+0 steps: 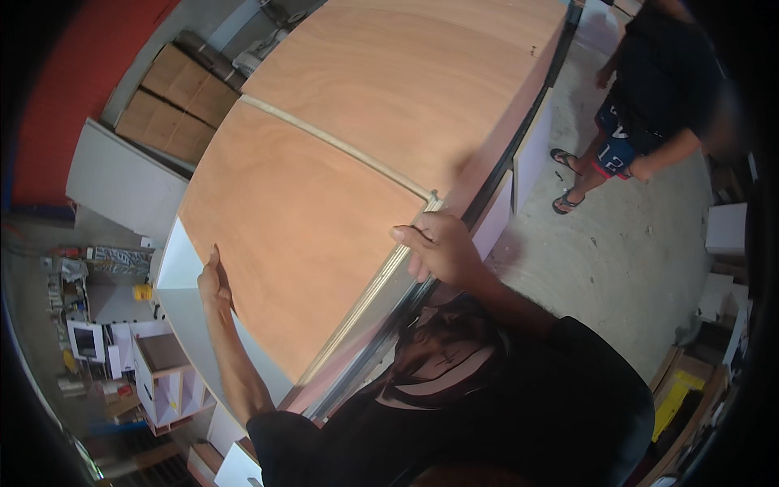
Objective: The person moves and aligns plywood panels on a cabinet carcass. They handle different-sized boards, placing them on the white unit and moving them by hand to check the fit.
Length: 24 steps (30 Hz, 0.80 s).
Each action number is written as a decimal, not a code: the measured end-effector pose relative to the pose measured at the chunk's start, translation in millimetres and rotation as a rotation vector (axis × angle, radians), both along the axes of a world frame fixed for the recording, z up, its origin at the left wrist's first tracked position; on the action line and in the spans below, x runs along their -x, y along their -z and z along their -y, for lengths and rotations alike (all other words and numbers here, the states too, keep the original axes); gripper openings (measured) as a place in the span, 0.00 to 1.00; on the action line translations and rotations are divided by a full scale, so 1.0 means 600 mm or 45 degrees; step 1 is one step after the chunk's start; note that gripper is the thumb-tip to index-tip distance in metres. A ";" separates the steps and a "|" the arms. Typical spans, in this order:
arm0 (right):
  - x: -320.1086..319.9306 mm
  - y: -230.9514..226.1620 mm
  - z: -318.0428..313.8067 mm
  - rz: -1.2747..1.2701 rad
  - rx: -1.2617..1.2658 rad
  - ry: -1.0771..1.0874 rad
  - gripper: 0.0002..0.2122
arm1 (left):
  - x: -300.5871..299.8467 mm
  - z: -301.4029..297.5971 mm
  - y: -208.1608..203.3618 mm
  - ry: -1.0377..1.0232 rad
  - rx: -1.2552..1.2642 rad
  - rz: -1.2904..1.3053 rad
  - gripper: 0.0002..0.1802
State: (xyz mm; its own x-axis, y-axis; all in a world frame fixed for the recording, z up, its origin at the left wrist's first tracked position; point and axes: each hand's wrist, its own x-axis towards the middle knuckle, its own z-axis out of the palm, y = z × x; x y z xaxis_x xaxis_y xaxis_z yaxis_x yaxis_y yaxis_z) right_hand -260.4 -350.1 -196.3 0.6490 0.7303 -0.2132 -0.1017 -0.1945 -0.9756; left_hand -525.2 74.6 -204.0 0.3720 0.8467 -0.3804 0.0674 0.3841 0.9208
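Note:
A light-brown plywood panel [284, 235] lies flat in front of me, its near-right edge showing several thin layers. At its left edge my left hand [213, 280] is closed on the rim, one digit lying along the top face. My right hand [445, 247] closes around the right edge near the corner, thumb on top and fingers curled over the side. Just beyond, a narrow pale strip [333, 146] separates this panel from a second plywood sheet [389, 73]. A pale, glossy surface [182, 256] shows beneath the panel at the left.
Another person [649, 105] in a dark shirt and sandals stands on the concrete floor [600, 260] at the right. Brown cardboard boxes [174, 101] and a grey board [122, 183] stand at the far left. Small white cabinets [170, 377] sit at the lower left.

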 end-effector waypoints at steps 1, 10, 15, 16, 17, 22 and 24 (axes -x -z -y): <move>-0.001 0.002 0.000 -0.026 -0.012 0.011 0.19 | 0.000 -0.001 0.003 0.005 -0.055 0.023 0.31; 0.019 -0.006 0.021 -0.137 -0.093 0.119 0.16 | 0.002 0.030 -0.018 -0.072 -0.090 0.137 0.31; 0.045 -0.012 0.088 -0.117 -0.476 0.235 0.15 | -0.089 0.140 -0.056 -0.232 -0.243 0.157 0.28; 0.045 -0.011 0.108 -0.089 -0.476 0.215 0.16 | -0.102 0.171 -0.066 -0.219 -0.401 0.141 0.27; 0.042 -0.010 0.130 -0.025 -0.449 0.218 0.17 | -0.115 0.207 -0.072 -0.242 -0.515 0.154 0.27; 0.021 0.012 0.254 0.397 -0.373 0.214 0.23 | -0.150 0.389 -0.118 -0.369 -0.793 0.340 0.24; 0.007 0.029 0.338 0.280 -0.471 0.194 0.32 | -0.165 0.476 -0.130 -0.401 -0.872 0.426 0.24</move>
State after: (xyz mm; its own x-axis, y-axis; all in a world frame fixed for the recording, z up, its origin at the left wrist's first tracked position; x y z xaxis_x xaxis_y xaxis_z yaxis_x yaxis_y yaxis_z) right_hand -264.6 -552.8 -213.7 0.7553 0.6244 0.1991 0.1154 0.1723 -0.9783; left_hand -426.2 -211.3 -126.0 0.0805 0.9343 0.3473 -0.2694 -0.3150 0.9100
